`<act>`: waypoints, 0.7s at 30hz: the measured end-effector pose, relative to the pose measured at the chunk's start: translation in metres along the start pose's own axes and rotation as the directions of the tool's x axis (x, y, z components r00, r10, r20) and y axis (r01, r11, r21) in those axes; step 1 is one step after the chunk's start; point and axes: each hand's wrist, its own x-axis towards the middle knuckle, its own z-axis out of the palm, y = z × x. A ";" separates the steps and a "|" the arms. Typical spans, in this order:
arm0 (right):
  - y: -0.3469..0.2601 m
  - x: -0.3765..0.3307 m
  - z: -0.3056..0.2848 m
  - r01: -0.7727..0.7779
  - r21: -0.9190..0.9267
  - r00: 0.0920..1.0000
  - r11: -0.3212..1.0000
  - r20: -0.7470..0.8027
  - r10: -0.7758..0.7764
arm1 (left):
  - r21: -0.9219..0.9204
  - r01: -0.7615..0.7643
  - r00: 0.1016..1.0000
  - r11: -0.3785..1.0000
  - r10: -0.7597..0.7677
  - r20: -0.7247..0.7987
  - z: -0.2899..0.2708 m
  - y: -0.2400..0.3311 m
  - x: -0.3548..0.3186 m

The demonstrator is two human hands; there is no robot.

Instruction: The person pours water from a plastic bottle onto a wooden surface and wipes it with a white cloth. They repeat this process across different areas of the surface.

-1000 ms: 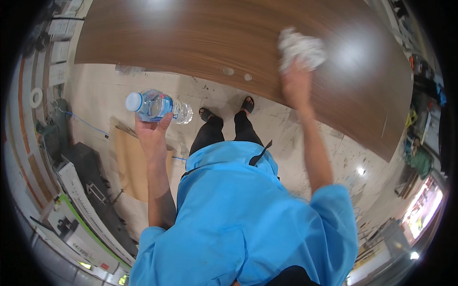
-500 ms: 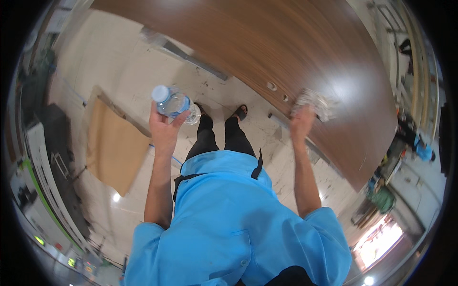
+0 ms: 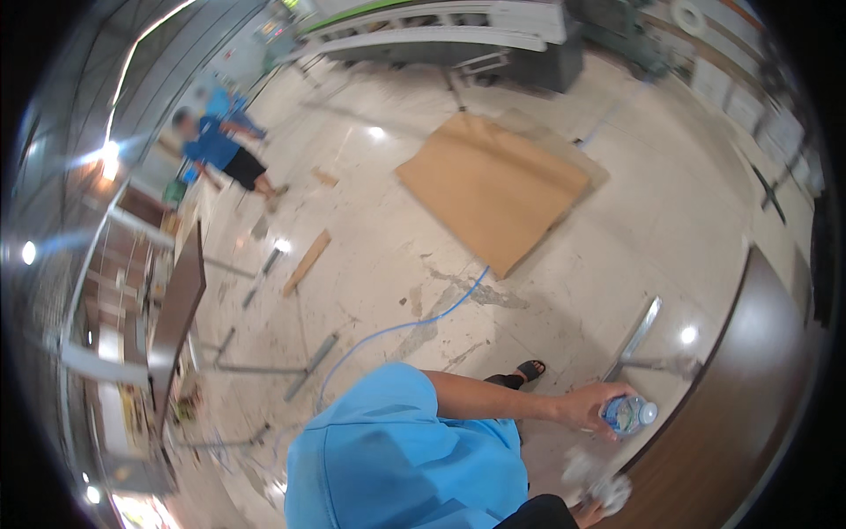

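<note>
My left hand (image 3: 586, 408) is closed around a clear plastic bottle (image 3: 622, 415) with a blue label and a whitish cap. It holds the bottle near the edge of a dark brown wooden tabletop (image 3: 749, 388) at the right. Low in the picture, a crumpled whitish rag (image 3: 610, 492) is in my right hand (image 3: 589, 513), beside the same edge. Only a little of that hand shows, since the rag and the picture's lower edge hide the rest; the rag is partly blurred.
A large brown sheet (image 3: 498, 185) lies on the tiled floor, with a blue hose (image 3: 397, 328) running from near it. Metal frames (image 3: 308, 368) stand at the left by another brown panel (image 3: 181, 309). A person in blue (image 3: 220, 145) is at the far left. A long machine (image 3: 458, 26) stands behind.
My view has swung sharply to the left, bringing the floor sheet, machine and people into sight. The bottle is now beside the tabletop. My right hand with the rag has dropped to the lower edge.
</note>
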 end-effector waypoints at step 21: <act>0.085 0.000 -0.064 0.273 -0.130 0.961 0.953 -0.018 -0.277 | -0.107 -0.064 0.971 0.992 0.038 -0.234 0.079 0.022 -0.102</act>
